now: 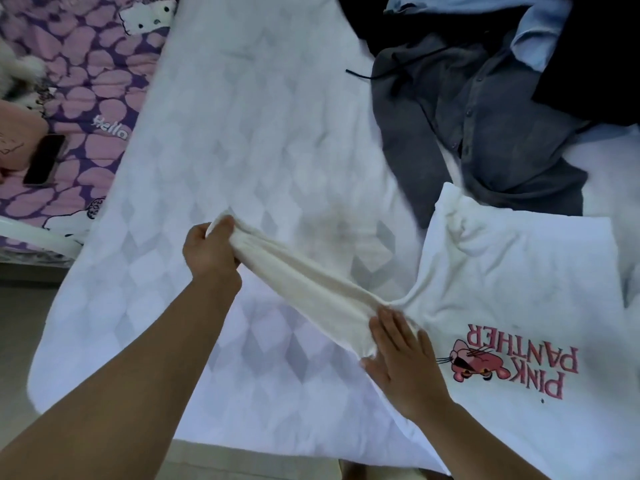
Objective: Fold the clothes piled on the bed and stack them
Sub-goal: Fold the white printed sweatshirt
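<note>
Head view: the camera looked down on a bed, with both bare forearms reaching in from the bottom edge.
Surface: a white quilted mattress cover (pixel 242 126) with a faint grey diamond pattern filled most of the frame.
Room: a purple and pink cartoon-print bedspread (pixel 86 74) lay on a second bed to the left, with a dark phone (pixel 44 159) resting on it; pale floor showed at the lower left.
White T-shirt: a white T-shirt (pixel 512 278) lay flat at the right, its pink cartoon print and the words "PINK PANTHER" upside down to the viewer.
Sleeve: the shirt's sleeve (pixel 304 289) was stretched out to the left, off the body of the shirt.
Left hand: the left hand (pixel 211 247) was clenched around the sleeve's end, thumb on top.
Right hand: the right hand (pixel 403 362) lay flat with straight fingers, pressing where the sleeve met the shirt.
Pile: a grey buttoned garment (pixel 485 133), a light blue garment (pixel 540 32) and black clothing (pixel 595 71) lay heaped at the upper right, the grey one touching the T-shirt's far edge.
Hard to make out: a white furry shape at the far left edge was blurred and cut off; the pile ran past the top and right edges.
</note>
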### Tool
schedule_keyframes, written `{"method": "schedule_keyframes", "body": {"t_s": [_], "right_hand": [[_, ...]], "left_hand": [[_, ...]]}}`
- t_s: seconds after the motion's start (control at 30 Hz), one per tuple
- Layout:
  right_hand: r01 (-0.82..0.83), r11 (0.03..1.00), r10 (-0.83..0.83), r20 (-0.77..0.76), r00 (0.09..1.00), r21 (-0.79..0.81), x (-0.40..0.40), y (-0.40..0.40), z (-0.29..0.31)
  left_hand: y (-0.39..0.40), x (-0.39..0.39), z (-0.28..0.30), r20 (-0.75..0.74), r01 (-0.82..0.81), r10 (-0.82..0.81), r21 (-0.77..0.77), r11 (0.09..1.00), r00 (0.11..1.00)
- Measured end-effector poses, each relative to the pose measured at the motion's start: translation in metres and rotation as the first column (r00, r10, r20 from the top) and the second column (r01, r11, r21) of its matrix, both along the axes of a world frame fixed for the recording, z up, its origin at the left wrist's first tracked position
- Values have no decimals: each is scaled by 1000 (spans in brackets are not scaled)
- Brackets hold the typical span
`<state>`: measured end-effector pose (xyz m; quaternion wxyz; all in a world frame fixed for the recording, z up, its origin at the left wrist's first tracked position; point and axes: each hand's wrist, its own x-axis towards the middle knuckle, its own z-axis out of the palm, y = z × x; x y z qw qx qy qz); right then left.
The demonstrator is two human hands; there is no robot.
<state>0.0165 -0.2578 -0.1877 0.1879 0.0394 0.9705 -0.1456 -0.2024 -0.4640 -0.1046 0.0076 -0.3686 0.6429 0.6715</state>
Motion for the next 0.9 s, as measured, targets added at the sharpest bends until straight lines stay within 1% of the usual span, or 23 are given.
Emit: {"method": "schedule_keyframes", "body": {"t_s": [0.03, 0.07, 0.13, 0.2, 0.27, 0.33, 0.4, 0.47, 0.53, 0.57, 0.6, 0.63, 0.67, 0.7, 0.73, 0.77, 0.8, 0.83, 0.87, 0.9], "right_hand": [[19, 999, -19, -13, 1000, -40, 2, 5, 4], [58, 994, -62, -39, 997, -93, 4, 10, 10], [241, 943, -266, -83, 960, -229, 8, 20, 20], [430, 848, -475, -82, 876, -311, 13, 30, 28], [579, 749, -624, -48, 780, -321, 19, 45, 35], [639, 705, -680, -37, 732, -308, 29, 65, 45], [655, 708, -683, -21, 730, -265, 42, 86, 51], [678, 702, -696, -14, 718, -218, 57, 108, 58], [694, 693, -708, -7, 706, -195, 72, 129, 60], [707, 683, -719, 3, 695, -184, 82, 139, 58], [729, 662, -739, 15, 674, -173, 91, 149, 57], [763, 619, -772, 33, 635, -185, 100, 157, 57], [798, 575, -808, 27, 588, -182, 108, 164, 58], [811, 554, -825, 10, 566, -186, 113, 169, 57], [824, 534, -837, 21, 547, -192, 118, 173, 58], [837, 506, -848, 58, 527, -207, 121, 176, 58], [851, 474, -856, 106, 505, -225, 124, 179, 56], [857, 448, -863, 128, 489, -255, 125, 181, 52], [862, 420, -869, 147, 472, -284, 125, 182, 52], [866, 386, -881, 152, 448, -316, 125, 181, 50]], "left_hand": [[11, 1, 12, -27, 44, -44, -12, 999, 999], [23, 3, 25, -60, 119, -122, -40, 992, 991], [49, 16, 46, -110, 304, -310, -71, 950, 944], [78, 36, 60, -114, 491, -495, -65, 869, 861], [111, 61, 68, -104, 652, -657, -78, 754, 747], [146, 89, 72, -101, 768, -771, -79, 636, 629], [177, 118, 70, -107, 843, -844, -71, 533, 525], [208, 149, 66, -110, 889, -889, -68, 454, 445], [234, 177, 60, -119, 915, -909, -11, 404, 400], [247, 190, 58, -131, 928, -919, 45, 369, 371], [256, 202, 57, -141, 947, -938, 103, 305, 317], [264, 214, 56, -137, 969, -964, 128, 212, 229], [268, 223, 50, -115, 990, -986, 86, 112, 121], [267, 229, 41, -78, 1000, -996, -4, 31, 31], [263, 234, 30, -31, 992, -999, -129, -8, -12], [255, 237, 17, 9, 963, -1000, -270, -9, -7], [243, 238, 5, 39, 910, -999, -414, 14, 33], [229, 239, -7, 68, 836, -994, -548, 32, 82], [215, 239, -18, 112, 750, -984, -661, 31, 140], [202, 240, -28, 175, 681, -964, -732, 10, 202]]}}
